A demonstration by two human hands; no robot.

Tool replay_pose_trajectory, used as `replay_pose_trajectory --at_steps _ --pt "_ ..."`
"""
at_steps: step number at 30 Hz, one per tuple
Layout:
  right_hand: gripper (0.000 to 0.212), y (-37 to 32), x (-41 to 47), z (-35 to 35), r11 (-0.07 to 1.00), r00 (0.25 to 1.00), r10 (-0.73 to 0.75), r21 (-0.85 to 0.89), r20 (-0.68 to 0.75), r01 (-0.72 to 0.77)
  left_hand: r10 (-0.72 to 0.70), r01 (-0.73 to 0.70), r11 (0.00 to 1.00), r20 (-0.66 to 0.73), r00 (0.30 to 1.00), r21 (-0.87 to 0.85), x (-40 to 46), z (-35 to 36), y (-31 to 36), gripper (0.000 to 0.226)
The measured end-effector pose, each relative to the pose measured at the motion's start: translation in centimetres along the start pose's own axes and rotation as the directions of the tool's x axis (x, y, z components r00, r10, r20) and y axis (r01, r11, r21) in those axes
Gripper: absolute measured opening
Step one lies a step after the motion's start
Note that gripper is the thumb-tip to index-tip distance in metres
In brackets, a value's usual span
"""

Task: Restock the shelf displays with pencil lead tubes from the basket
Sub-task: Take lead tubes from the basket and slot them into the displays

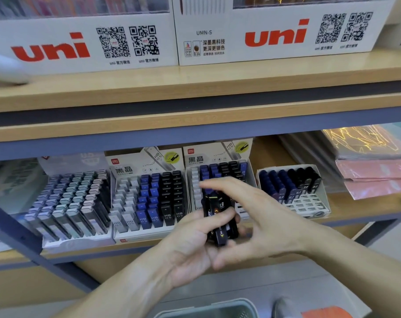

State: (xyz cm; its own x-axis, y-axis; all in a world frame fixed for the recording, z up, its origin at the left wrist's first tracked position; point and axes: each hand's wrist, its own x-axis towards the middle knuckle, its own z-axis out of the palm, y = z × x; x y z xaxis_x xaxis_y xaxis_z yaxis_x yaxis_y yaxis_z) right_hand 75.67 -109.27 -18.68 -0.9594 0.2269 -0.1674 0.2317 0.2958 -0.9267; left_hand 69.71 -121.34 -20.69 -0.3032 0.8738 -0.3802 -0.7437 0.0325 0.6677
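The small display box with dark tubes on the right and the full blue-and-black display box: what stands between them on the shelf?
In the head view, another display box stands between them, partly hidden by the right hand.
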Motion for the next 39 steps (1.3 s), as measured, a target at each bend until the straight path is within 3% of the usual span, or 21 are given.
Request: replay_pose_trajectory --at_steps 1,2,4,6,13,27,32,39 --pt "0.095 0.6 -2.2 -1.9 0.997 0.997 -0.071 0.029 0.035 0.07 0.016 -0.016 1.0 -0.038 0.999 0.025 0.1 0.0 0.0 0.038" --pt "0.089 -0.7 -2.6 -2.1 0.994 0.987 -0.097 -0.064 -0.126 0.09 0.04 -0.035 0.997 -0.068 0.997 0.063 0.1 0.0 -0.1 0.037" --pt "0.051 0.2 -3.8 -2.9 0.982 0.948 -0.181 -0.092 -0.261 0.162 0.085 -0.069 0.986 -0.094 0.992 0.155 0.2 0.0 -0.2 0.03" --pt "0.031 1.3 -3.3 -3.6 0.995 0.938 -0.078 0.027 -0.339 0.093 0.12 -0.098 0.968 -0.085 0.989 0.23 0.2 0.1 -0.4 0.02" --pt "0.02 2.9 -2.7 -4.6 0.975 0.953 0.133 0.211 -0.273 -0.075 0.153 -0.127 0.938 -0.056 0.987 0.323 0.3 0.5 -0.9 0.028" --pt "0.017 2.6 -3.4 -7.0 0.886 0.908 0.106 0.453 -0.405 0.098 0.227 -0.205 0.947 -0.067 0.972 0.249 0.8 0.9 -0.3 0.027" --pt "0.013 3.0 -3.8 -6.8 0.938 0.911 0.072 0.339 -0.406 0.078 0.31 -0.283 0.942 -0.147 0.939 0.18 0.7 0.7 0.6 0.026" --pt "0.021 3.6 -3.3 -5.0 0.997 0.951 -0.012 0.063 -0.308 0.033 0.371 -0.318 0.901 -0.147 0.917 0.295 0.6 0.2 1.2 0.021"
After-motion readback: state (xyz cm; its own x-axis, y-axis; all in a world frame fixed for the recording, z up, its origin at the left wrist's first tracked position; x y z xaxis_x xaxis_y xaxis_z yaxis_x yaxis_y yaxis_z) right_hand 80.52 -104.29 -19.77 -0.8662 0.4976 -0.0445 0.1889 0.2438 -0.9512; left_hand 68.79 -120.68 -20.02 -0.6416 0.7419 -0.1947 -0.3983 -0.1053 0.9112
